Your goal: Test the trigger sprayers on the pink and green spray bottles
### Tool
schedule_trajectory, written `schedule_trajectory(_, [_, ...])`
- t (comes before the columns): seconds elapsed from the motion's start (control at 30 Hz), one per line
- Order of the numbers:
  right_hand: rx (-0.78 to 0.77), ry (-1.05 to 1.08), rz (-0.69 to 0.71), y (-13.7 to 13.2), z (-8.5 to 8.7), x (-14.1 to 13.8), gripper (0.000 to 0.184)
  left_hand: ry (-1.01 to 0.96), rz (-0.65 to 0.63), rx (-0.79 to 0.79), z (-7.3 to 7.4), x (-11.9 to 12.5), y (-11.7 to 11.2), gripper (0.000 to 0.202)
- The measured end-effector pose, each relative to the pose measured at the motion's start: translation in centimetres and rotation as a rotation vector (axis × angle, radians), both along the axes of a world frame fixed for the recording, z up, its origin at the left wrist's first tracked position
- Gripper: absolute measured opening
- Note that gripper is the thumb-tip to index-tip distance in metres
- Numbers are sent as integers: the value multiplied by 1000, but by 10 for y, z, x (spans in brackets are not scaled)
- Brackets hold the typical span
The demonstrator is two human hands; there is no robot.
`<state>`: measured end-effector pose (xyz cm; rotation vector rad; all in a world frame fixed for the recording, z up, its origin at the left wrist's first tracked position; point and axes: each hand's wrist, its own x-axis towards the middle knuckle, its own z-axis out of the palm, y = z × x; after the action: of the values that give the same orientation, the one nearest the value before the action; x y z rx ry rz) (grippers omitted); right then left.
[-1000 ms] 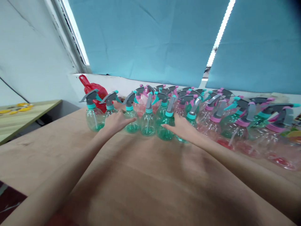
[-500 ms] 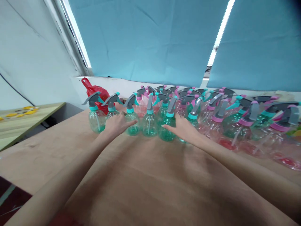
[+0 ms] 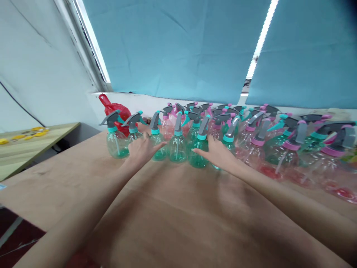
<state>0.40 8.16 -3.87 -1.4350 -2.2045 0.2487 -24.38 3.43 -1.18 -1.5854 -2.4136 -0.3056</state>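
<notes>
Spray bottles with teal collars and grey trigger heads stand upright in a row before me. My left hand [image 3: 141, 149] is open, thumb stretched to the right across the front of a clear green spray bottle [image 3: 158, 152]; its fingers reach between that one and the spray bottle [image 3: 134, 130] to its left. My right hand [image 3: 217, 150] is also open. Its thumb lies across a darker green spray bottle [image 3: 197, 160], and its fingers extend along that bottle's right side, their tips partly hidden. Between my hands stands another green spray bottle [image 3: 177, 149].
More spray bottles with pink collars [image 3: 258, 142] crowd the right side and back of the wooden table [image 3: 156, 208]. A red plastic bag [image 3: 118, 109] sits behind the leftmost spray bottle [image 3: 115, 145]. Yellow pieces [image 3: 30, 134] lie on a separate table [image 3: 16, 152] at far left.
My left hand has shifted slightly right and down, its thumb rising a little. The right hand and the spray bottles near it stay almost where they were. The view has moved slightly.
</notes>
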Motion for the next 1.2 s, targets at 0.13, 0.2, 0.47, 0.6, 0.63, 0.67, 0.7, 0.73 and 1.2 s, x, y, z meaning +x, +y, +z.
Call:
schedule_trajectory(0.13, [1, 1, 4, 0, 1, 0, 52, 9, 13, 16, 5, 3, -6, 89])
schedule_trajectory(0.2, [-1, 3, 6, 0, 1, 0, 50, 19, 38, 38, 10, 7, -14, 88])
schedule_trajectory(0.47, [-2, 23, 0, -1, 2, -1, 48, 12, -148, 49, 8, 49, -18, 69])
schedule_trajectory(0.6, [7, 24, 26, -4, 3, 2, 51, -2, -191, 23, -1, 62, 3, 70])
schedule_trajectory(0.63, [11, 23, 41, -5, 3, 3, 51, -5, -190, 20, -2, 63, 6, 68])
schedule_trajectory(0.67, [14, 22, 55, -5, 3, 4, 50, -8, -186, 19, -3, 64, 8, 67])
schedule_trajectory(0.7, [16, 21, 68, -6, 3, 5, 49, -11, -181, 18, -3, 64, 9, 66])
schedule_trajectory(0.73, [18, 21, 79, -6, 3, 7, 49, -14, -177, 19, -4, 63, 9, 67])
schedule_trajectory(1.2, [9, 30, 209, -41, 3, 26, 47, -214, -399, 76, 4, 81, -45, 57])
